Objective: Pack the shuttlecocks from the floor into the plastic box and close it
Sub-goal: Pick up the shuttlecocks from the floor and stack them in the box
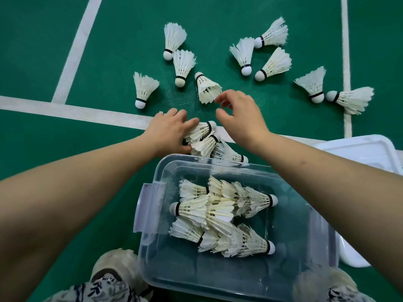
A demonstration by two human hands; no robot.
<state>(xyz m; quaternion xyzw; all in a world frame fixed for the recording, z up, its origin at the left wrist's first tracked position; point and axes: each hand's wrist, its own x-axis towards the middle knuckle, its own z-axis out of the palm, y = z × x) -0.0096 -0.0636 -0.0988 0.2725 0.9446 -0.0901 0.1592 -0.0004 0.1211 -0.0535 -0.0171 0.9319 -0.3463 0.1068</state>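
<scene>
The box [235, 253] is sitting open at the lower centre of the frame, clear-walled, with a pale latch [146, 205] hanging on its left side and a heap of shuttlecocks [220, 216] lying inside, corks pointing left and right. Just above its far rim, a bunch [205, 138] of three shuttlecocks is lying at the white line [87, 113], and the left hand [172, 132] is closing around the feather ends of the upper two, thumb underneath and fingers over them. The right hand [239, 115] is hovering beside it in mid-frame, fingers curled and apart, holding nothing, its fingertips [220, 99] reaching the skirt of a loose shuttlecock [207, 88] lying cork-up just above. Around that, more shuttlecocks are lying scattered on the green floor [43, 51]: three in the upper left-centre of the frame [174, 40], three at the upper right-centre [270, 53], and two touching at the far right [331, 94]. The white lid [366, 149] is lying at the right edge, partly behind the right forearm and the box. Shoes [113, 267] and patterned trousers are showing at the bottom edge, either side of the box.
</scene>
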